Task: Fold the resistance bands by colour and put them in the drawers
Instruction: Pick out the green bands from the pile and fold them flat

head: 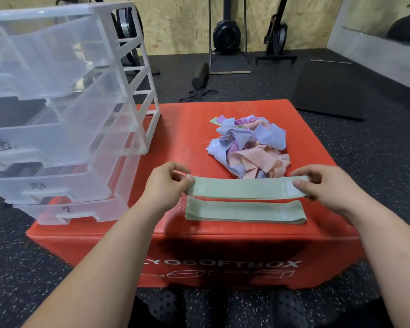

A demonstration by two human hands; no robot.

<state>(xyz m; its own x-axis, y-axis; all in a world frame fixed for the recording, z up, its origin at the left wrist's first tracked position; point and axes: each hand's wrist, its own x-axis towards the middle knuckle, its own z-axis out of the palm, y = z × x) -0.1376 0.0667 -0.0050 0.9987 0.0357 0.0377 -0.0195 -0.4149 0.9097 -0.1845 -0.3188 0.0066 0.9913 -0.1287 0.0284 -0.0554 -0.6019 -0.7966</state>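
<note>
Green band [244, 188] is held flat: the left hand [166, 188] pinches one end, the right hand [327, 188] pinches the other. It hangs just above the green stack [245, 213] on the red box [180, 129], likely to land neatly on top. Drawers [57, 129] stand open at the left.

We read the printed band [246, 187] sage green with pale "30", flat stack [245, 212] same green, loose pile [249, 147] lilac-blue, peach and purple; surface [175, 138] red-orange with white lettering, drawers [81, 136] clear, floor [365, 150] black, white-speckled
</note>
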